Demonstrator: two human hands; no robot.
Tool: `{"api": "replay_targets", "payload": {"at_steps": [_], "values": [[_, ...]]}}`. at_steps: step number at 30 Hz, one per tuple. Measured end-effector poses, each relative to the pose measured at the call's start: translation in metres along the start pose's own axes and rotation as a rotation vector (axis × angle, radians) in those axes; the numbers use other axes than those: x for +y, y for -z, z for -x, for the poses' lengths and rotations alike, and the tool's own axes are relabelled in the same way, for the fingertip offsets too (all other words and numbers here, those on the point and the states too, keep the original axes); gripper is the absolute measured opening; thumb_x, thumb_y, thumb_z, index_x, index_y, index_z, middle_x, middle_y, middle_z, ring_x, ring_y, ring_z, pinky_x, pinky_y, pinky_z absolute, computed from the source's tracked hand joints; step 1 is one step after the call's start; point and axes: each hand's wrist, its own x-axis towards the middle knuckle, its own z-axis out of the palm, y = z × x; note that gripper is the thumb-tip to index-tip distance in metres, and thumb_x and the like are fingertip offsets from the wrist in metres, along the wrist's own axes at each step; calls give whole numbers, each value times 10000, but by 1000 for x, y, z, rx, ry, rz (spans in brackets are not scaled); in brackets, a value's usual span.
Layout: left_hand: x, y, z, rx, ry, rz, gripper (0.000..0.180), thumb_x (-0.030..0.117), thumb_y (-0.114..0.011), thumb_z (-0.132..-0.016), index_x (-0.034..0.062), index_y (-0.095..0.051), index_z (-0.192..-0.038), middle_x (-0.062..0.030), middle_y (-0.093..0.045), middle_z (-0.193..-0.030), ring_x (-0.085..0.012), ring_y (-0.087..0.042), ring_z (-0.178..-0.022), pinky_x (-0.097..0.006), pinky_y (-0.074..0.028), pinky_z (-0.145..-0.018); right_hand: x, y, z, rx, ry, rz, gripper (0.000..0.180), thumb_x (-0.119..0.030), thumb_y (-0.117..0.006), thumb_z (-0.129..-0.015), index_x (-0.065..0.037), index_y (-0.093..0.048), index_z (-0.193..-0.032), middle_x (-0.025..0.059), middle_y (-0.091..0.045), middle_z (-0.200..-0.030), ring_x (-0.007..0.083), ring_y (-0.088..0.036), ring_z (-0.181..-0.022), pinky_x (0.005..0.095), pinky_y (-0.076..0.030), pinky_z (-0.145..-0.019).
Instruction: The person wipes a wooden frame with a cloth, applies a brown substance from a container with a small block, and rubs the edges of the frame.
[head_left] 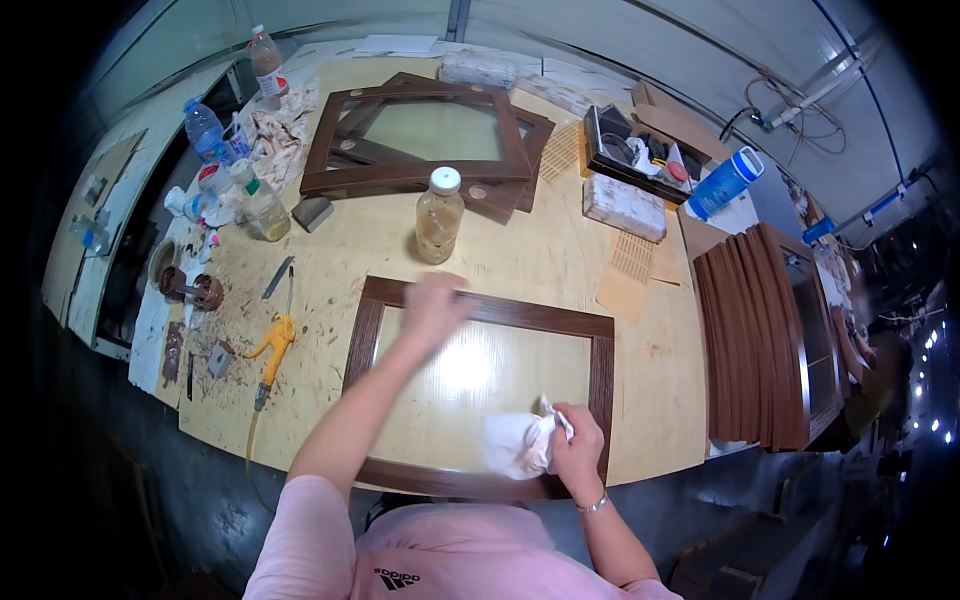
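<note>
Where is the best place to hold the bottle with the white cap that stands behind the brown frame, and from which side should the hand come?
Probably the bottle is best gripped around its round body, just under the white cap. It stands upright with bare tabletop around it. Come from the near side, over the brown frame, where the left hand already is.

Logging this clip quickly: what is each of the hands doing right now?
Left hand: blurred, on the brown frame; grip cannot be told.
Right hand: closed on white cloth.
</note>
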Motion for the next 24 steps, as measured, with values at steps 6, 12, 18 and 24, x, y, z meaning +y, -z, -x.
{"api": "replay_targets", "payload": {"at_steps": [6, 12, 18, 24], "values": [[-71, 31, -37, -255, 156, -97, 183, 164, -799, -721, 57, -766, -866, -133, -722, -946, -281, -676, -900, -401, -511, -895, 29, -27, 57, 177, -86, 137, 310, -10, -556, -755, -64, -685, -1032, 153, -658, -964, 357, -641, -897, 434, -519, -797], [-86, 21, -51, -369, 297, 39, 160, 113, -772, -708, 110, -796, -866, -100, -748, -826, -251, -710, -784, -359, -553, -800, 33, -38, 64, 315, -64, 204, 260, -31, -561, -773, -36, -670, -1009, 169, -647, -946, 371, -626, -878, 447, -505, -788], [-104, 14, -59, -395, 282, 163, 138, 128, -804, -684, 79, -777, -810, -102, -745, -796, -214, -710, -773, -342, -547, -777, 31, -41, 65, 363, -61, 220, 230, -48, -578, -779, -38, -667, -992, 161, -641, -940, 369, -626, -874, 445, -505, -777], [-102, 17, -61, -416, 328, 152, 154, 159, -819, -658, 103, -775, -795, -92, -746, -795, -227, -710, -772, -350, -545, -773, 33, -47, 66, 404, -16, 254, 224, -17, -548, -779, -31, -648, -980, 155, -603, -897, 357, -614, -840, 432, -499, -749]]}}
